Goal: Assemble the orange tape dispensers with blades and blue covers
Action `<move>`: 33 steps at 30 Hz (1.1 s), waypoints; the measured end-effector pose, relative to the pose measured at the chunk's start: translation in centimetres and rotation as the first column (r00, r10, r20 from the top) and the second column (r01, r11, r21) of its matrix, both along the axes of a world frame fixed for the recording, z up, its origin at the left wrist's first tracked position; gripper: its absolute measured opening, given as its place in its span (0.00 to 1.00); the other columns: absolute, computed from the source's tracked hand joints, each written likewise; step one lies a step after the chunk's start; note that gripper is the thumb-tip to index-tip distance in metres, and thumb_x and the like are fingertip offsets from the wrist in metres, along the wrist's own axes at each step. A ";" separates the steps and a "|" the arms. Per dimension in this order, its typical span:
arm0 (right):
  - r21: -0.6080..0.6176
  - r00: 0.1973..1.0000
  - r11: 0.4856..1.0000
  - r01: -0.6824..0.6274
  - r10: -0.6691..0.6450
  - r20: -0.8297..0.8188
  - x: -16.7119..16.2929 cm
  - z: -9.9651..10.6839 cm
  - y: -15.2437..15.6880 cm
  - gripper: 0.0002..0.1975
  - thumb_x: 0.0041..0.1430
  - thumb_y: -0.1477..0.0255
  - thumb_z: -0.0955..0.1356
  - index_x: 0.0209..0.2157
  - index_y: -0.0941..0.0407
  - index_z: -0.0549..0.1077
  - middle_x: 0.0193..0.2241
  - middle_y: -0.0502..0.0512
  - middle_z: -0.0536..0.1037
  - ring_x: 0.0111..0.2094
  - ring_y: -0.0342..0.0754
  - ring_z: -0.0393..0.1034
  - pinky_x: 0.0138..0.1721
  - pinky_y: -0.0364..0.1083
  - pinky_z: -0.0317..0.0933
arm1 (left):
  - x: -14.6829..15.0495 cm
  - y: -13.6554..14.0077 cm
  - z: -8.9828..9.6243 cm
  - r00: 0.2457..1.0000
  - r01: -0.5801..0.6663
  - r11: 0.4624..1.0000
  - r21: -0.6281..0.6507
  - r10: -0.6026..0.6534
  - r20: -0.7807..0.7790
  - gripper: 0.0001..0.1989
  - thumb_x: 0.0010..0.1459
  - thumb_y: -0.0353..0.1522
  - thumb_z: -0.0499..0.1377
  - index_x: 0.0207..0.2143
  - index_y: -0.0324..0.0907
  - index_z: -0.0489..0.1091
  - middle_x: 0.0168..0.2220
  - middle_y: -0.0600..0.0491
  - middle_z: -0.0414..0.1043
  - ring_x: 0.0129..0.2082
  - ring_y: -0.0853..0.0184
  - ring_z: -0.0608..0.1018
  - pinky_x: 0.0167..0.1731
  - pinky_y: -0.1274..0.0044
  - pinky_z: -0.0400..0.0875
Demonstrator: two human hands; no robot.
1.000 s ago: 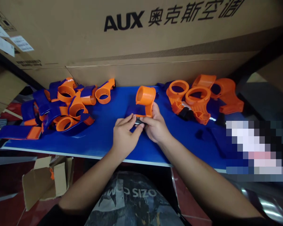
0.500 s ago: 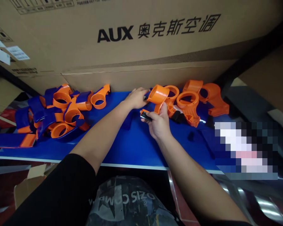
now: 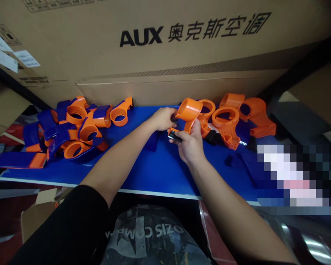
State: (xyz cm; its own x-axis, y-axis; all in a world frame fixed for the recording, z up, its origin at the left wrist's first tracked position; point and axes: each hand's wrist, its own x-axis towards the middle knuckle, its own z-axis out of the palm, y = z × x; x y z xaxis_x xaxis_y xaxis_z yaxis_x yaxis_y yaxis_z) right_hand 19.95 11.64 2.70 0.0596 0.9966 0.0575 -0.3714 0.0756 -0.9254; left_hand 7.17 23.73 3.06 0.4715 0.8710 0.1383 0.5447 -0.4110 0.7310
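My right hand (image 3: pixel 191 147) is closed around an orange tape dispenser (image 3: pixel 189 109), its round ring up and its black-and-metal end by the thumb. Just left of that ring is my left hand (image 3: pixel 164 118), fingers bent in a pinch with something small and dark at their tips that I cannot make out. Behind and to the right of the held dispenser lie several more orange tape dispensers (image 3: pixel 225 118). A dark blue flat piece (image 3: pixel 151 142) lies under my left forearm, blending with the blue tabletop (image 3: pixel 165 169).
On the left is a heap of orange and blue tape dispensers (image 3: pixel 88 130), one lying slightly apart (image 3: pixel 119 115). A large cardboard box (image 3: pixel 143 66) stands along the table's back. Dark blue pieces (image 3: pixel 245 163) lie at right, near a blurred-out patch. An open carton (image 3: pixel 35 217) sits below left.
My left hand has come slightly nearer to me and to the held dispenser, its fingers more bent. My right hand keeps its hold. The whole view has shifted a little.
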 end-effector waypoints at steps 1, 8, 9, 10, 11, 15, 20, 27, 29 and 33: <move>-0.009 1.000 1.000 -0.008 0.008 -0.013 0.0 0.1 0.0 0.38 0.46 0.74 0.71 0.59 0.39 0.60 0.44 0.48 0.76 0.33 0.46 0.77 0.24 0.42 0.70 | -0.5 -0.2 0.2 0.993 -0.069 0.998 -0.003 0.069 0.099 0.14 0.46 0.22 0.68 0.37 0.42 0.75 0.36 0.53 0.79 0.38 0.63 0.79 0.43 0.72 0.72; -0.082 0.971 0.973 -0.216 0.205 -0.125 -0.2 0.7 -0.8 0.35 0.46 0.75 0.70 0.57 0.42 0.62 0.41 0.46 0.75 0.34 0.48 0.80 0.19 0.39 0.66 | -5.3 -8.1 2.0 0.706 -0.565 0.825 -0.002 0.485 0.516 0.13 0.52 0.26 0.68 0.37 0.44 0.68 0.34 0.57 0.71 0.33 0.71 0.75 0.37 0.78 0.72; -0.082 0.964 0.966 -0.243 0.232 -0.133 -0.4 0.7 -1.0 0.35 0.46 0.75 0.70 0.57 0.42 0.62 0.42 0.46 0.75 0.34 0.48 0.80 0.19 0.39 0.66 | -5.7 -10.2 1.9 0.689 -0.573 0.819 -0.028 0.500 0.524 0.13 0.53 0.28 0.68 0.38 0.44 0.68 0.35 0.56 0.72 0.32 0.72 0.76 0.35 0.79 0.72; -0.079 0.957 0.961 -0.266 0.254 -0.137 -0.5 0.7 -1.2 0.35 0.46 0.75 0.71 0.57 0.42 0.63 0.42 0.46 0.74 0.34 0.47 0.80 0.19 0.39 0.66 | -6.0 -12.3 1.7 0.671 -0.583 0.810 -0.064 0.524 0.525 0.13 0.54 0.29 0.68 0.39 0.44 0.68 0.36 0.56 0.72 0.31 0.72 0.76 0.33 0.80 0.72; -0.074 0.952 0.956 -0.286 0.274 -0.137 -0.7 0.7 -1.4 0.36 0.46 0.76 0.71 0.57 0.42 0.63 0.42 0.46 0.74 0.34 0.47 0.80 0.19 0.39 0.66 | -6.1 -14.3 1.4 0.650 -0.600 0.794 -0.097 0.554 0.519 0.14 0.55 0.31 0.69 0.41 0.45 0.69 0.37 0.56 0.72 0.29 0.73 0.75 0.30 0.80 0.71; -0.069 0.931 0.932 -0.355 0.345 -0.120 -1.0 0.9 -2.1 0.37 0.47 0.76 0.70 0.59 0.42 0.64 0.42 0.46 0.75 0.33 0.48 0.80 0.19 0.40 0.67 | -5.6 -19.5 0.1 0.546 -0.717 0.683 -0.141 0.676 0.494 0.16 0.54 0.34 0.70 0.45 0.45 0.73 0.36 0.56 0.73 0.23 0.76 0.71 0.24 0.81 0.67; -0.090 0.915 0.915 -0.393 0.380 -0.136 -1.1 1.2 -2.3 0.37 0.46 0.77 0.70 0.59 0.42 0.65 0.42 0.47 0.75 0.33 0.49 0.80 0.18 0.40 0.65 | -4.8 -20.4 -0.9 0.513 -0.747 0.651 -0.137 0.695 0.503 0.12 0.54 0.35 0.70 0.41 0.44 0.78 0.34 0.55 0.74 0.25 0.74 0.75 0.26 0.80 0.72; -0.104 0.899 0.897 -0.430 0.413 -0.147 -1.2 0.8 -2.4 0.38 0.46 0.78 0.70 0.60 0.42 0.65 0.39 0.47 0.77 0.26 0.44 0.75 0.18 0.40 0.67 | -3.7 -20.3 -1.3 0.540 -0.729 0.675 -0.114 0.669 0.510 0.13 0.55 0.36 0.70 0.44 0.46 0.82 0.37 0.54 0.77 0.24 0.73 0.78 0.28 0.78 0.77; -0.108 0.894 0.891 -0.440 0.423 -0.149 -1.3 0.7 -2.5 0.38 0.46 0.78 0.70 0.60 0.42 0.64 0.40 0.47 0.77 0.27 0.44 0.75 0.18 0.41 0.68 | -3.5 -20.4 -1.5 0.535 -0.721 0.680 -0.134 0.669 0.516 0.15 0.55 0.35 0.70 0.46 0.46 0.81 0.37 0.53 0.79 0.26 0.72 0.79 0.29 0.77 0.78; -0.117 0.891 0.888 -0.444 0.424 -0.164 -1.3 0.7 -2.5 0.39 0.45 0.78 0.71 0.61 0.42 0.65 0.41 0.48 0.77 0.27 0.45 0.74 0.18 0.41 0.67 | -3.1 -20.8 -1.4 0.542 -0.697 0.701 -0.150 0.653 0.529 0.18 0.56 0.34 0.70 0.50 0.45 0.81 0.41 0.50 0.82 0.34 0.67 0.84 0.36 0.75 0.81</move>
State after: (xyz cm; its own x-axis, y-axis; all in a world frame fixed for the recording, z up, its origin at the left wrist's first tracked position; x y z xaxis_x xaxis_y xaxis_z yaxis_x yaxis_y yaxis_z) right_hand 18.65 9.15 3.36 -0.3844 0.9206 -0.0696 -0.4537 -0.2540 -0.8542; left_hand 4.08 2.92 1.64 -0.4164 0.8785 0.2343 0.2398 -0.1424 0.9603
